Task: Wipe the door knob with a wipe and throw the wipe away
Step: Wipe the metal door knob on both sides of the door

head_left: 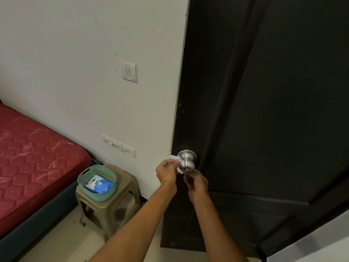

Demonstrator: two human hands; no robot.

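my left hand [167, 172] pinches the wipe [174, 158] against the left side of the door knob [187, 162] on the dark door [264, 110]; my right hand [195, 181] curls just below, whether it grips anything i cannot tell. the thin, crumpled wipe could slip off the smooth steel if my pinch loosens

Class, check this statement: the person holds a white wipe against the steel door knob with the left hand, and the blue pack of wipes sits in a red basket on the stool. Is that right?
Not quite. The head view shows the basket is pale green, not red. The rest holds: the left hand presses the white wipe against the steel door knob, and the blue pack of wipes sits on the stool.
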